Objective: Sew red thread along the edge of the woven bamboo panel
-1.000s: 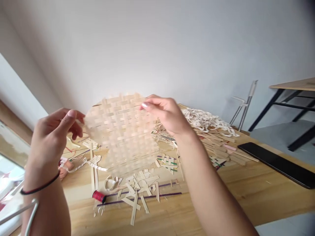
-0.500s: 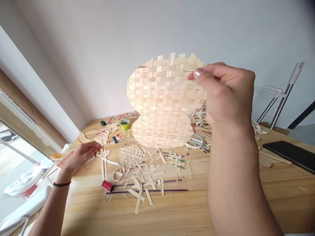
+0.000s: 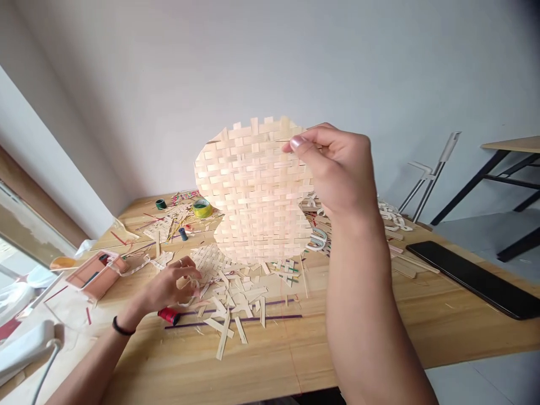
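My right hand point(image 3: 337, 163) pinches the upper right part of a pale woven bamboo-strip sheet point(image 3: 253, 191), held upright above the table. The sheet has a rounded, gourd-like outline narrowed at the middle, with strip ends sticking out on top. A thin dark line shows by the thumb tip; what it is I cannot make out. Down on the left, my left hand point(image 3: 175, 284) has its fingers curled on a coil of white ribbon point(image 3: 195, 283), partly hidden by the hand. Just below that hand lies a red thread spool point(image 3: 169, 315).
Cut strips point(image 3: 240, 298) litter the tabletop point(image 3: 253, 365). Around them are a pink box point(image 3: 99, 278), yellow tape roll point(image 3: 203, 208), blue spool point(image 3: 183, 234), green spool point(image 3: 161, 204) and white-handled scissors point(image 3: 318, 240). A black phone point(image 3: 472, 278) lies right.
My left hand has moved right and down onto the ribbon coil. The view has turned right, and the woven sheet sits lower in it, still in my right hand. The pink box shows more fully.
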`<state>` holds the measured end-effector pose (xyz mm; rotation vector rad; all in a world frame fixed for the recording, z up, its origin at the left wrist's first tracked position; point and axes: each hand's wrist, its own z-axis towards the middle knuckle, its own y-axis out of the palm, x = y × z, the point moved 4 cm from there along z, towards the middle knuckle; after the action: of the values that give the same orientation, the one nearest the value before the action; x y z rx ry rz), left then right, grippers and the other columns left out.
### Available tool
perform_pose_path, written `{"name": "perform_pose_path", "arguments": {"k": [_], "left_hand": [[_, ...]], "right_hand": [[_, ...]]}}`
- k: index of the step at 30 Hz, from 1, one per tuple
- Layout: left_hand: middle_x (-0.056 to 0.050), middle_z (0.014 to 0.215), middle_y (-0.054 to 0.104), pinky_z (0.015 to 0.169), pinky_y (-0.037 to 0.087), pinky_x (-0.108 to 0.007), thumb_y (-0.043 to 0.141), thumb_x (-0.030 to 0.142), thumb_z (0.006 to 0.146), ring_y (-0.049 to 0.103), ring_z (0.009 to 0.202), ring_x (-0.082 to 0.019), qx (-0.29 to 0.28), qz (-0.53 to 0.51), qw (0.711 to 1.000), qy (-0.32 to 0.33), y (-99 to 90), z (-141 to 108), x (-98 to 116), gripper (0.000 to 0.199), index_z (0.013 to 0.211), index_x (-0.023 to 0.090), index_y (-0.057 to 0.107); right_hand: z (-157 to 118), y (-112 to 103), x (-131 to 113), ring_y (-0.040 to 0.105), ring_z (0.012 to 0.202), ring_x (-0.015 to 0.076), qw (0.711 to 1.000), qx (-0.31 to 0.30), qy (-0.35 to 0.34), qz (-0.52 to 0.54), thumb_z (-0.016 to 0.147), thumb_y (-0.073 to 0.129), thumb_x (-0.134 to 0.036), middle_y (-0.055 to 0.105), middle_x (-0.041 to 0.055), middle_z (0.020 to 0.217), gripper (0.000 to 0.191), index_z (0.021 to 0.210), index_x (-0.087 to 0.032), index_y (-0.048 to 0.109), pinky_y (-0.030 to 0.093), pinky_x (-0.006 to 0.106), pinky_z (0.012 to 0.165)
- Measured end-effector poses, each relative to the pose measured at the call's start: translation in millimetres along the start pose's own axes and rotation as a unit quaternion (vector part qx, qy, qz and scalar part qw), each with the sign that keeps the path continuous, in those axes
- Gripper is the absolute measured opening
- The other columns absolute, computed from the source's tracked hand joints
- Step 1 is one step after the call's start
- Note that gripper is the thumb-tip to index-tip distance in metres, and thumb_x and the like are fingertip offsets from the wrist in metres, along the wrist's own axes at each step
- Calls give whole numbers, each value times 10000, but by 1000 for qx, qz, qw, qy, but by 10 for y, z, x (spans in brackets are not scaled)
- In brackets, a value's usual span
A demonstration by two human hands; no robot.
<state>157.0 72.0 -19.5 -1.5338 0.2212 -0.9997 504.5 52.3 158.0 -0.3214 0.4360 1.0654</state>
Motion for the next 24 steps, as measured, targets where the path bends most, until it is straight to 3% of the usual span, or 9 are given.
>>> {"name": "perform_pose_path", "arguments": {"k": [7,12,15,18,21,24], "left_hand": [[-58,1022,646,813,513,-308,689,324,891,614,875,-201,-70,-4,997,-30,34,-23,-38,124,908,201,695],[-70,1025,647,825,501,-299,632,333,953,626,868,-186,-52,-34,998,-24,-80,-47,-84,213,806,195,703],[-78,995,669,838,507,-304,616,407,988,637,893,-200,25,-84,996,-23,-277,-76,-105,266,848,200,707],[-77,920,704,806,524,-313,617,473,981,659,876,-223,106,-124,985,-63,-538,-128,-199,301,878,203,702],[-95,883,748,744,539,-330,659,551,921,678,827,-256,120,-98,982,-109,-804,-141,-271,355,899,203,730],[-96,873,782,727,543,-336,733,607,818,691,785,-272,137,-38,981,-131,-1122,-82,-203,399,880,215,779]], "right_hand": [[5,1,-54,637,908,193,1000,-3,6,6,996,650,-340,654,38,890,222,854,-191,734,505,383,896],[5,51,-89,640,883,189,1000,-16,-1,10,997,645,-326,646,37,872,231,830,-191,730,511,378,861],[6,67,-111,627,851,178,1000,-27,8,13,976,651,-275,647,34,863,203,812,-191,738,502,361,821],[12,57,-121,608,836,175,999,-34,22,20,950,651,-223,646,34,851,187,794,-183,745,480,353,797],[19,43,-117,593,836,180,998,-49,32,23,943,653,-242,643,34,854,185,794,-182,745,456,348,775],[18,44,-123,591,848,185,997,-68,38,27,950,654,-279,644,36,874,192,812,-184,747,446,350,783]]}}
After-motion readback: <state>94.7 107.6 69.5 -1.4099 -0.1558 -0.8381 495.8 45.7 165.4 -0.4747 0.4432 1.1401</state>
